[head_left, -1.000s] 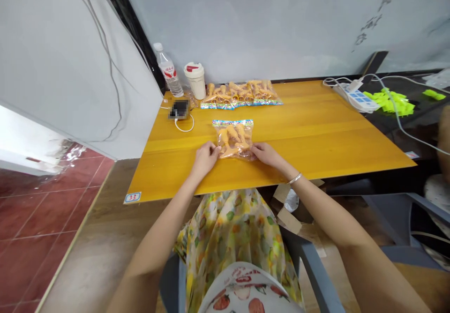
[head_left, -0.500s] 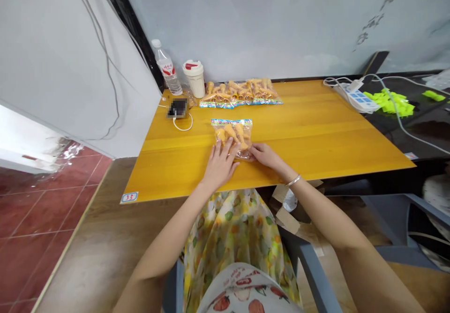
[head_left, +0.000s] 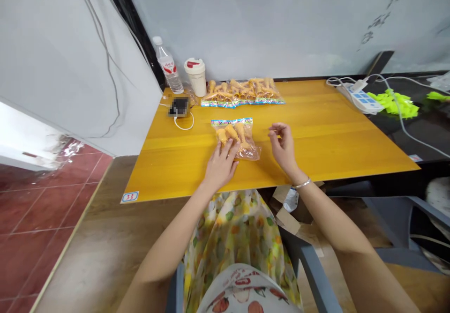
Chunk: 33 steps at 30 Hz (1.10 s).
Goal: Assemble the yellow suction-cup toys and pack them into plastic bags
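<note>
Left hand (head_left: 221, 167) on bagged chicken feet (head_left: 232, 136)

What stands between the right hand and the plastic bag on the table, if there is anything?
Nothing visible stands between them. The right hand is raised just to the right of the clear plastic bag of orange pieces, above the yellow wooden table, and the left hand rests on the bag's near side.

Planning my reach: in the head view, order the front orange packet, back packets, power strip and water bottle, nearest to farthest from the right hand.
1. Front orange packet: left of the right hand.
2. Back packets: ahead, by the wall.
3. Power strip: right, far corner.
4. Water bottle: far left, by the wall.
</note>
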Tool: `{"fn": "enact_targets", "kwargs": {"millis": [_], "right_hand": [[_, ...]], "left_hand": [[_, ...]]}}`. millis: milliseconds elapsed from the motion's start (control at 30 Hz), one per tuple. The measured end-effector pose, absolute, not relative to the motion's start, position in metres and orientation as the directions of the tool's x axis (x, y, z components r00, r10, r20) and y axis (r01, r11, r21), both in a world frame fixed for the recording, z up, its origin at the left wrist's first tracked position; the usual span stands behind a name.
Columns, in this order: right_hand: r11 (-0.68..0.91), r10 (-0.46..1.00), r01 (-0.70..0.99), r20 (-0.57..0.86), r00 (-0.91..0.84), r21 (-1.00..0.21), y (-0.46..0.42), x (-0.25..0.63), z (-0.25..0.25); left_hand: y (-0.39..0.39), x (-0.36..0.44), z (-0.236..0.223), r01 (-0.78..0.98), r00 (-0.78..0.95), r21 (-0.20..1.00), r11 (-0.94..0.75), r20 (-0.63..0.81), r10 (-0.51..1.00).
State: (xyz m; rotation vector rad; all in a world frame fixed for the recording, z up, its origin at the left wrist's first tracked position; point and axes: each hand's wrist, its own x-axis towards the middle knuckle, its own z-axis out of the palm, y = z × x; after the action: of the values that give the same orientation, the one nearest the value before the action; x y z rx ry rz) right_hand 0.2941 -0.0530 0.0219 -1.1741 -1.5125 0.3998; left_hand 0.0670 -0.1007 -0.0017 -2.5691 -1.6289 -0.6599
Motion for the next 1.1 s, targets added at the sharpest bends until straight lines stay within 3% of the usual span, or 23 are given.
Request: {"fn": "enact_targets", "kwargs": {"millis": [100, 167, 267, 600, 767, 1100], "right_hand": [[0.637, 0.711, 0.622, 0.66, -0.244, -0.456, -0.066, 0.285, 0.026], [0.735, 0.64, 0.631, 0.561, -0.524, -0.249, -0.072, 0.277, 0.021], [0.734, 0.647, 0.671, 0.404, -0.646, -0.102, -0.071, 0.268, 0.006], [0.668, 0.697, 0.744, 0.358, -0.622, -0.01, -0.061, 0.273, -0.008], [0.658, 0.714, 0.75, 0.371, -0.593, -0.069, -0.061, 0.271, -0.012], [0.597, 0.774, 0.779, 0.394, -0.496, -0.193, -0.061, 0.27, -0.018]], "left_hand": [[-0.1, 0.067, -0.002, 0.868, 0.364, 0.199, -0.454, 0.366, 0.857], [-0.1, 0.066, -0.003, 0.866, 0.368, 0.198, -0.46, 0.372, 0.852], [-0.099, 0.067, -0.004, 0.865, 0.365, 0.198, -0.461, 0.382, 0.849], [-0.093, 0.064, -0.009, 0.882, 0.337, 0.189, -0.433, 0.39, 0.857], [-0.093, 0.065, -0.009, 0.903, 0.326, 0.157, -0.4, 0.355, 0.876], [-0.094, 0.068, -0.011, 0.909, 0.273, 0.217, -0.355, 0.332, 0.903]]}}
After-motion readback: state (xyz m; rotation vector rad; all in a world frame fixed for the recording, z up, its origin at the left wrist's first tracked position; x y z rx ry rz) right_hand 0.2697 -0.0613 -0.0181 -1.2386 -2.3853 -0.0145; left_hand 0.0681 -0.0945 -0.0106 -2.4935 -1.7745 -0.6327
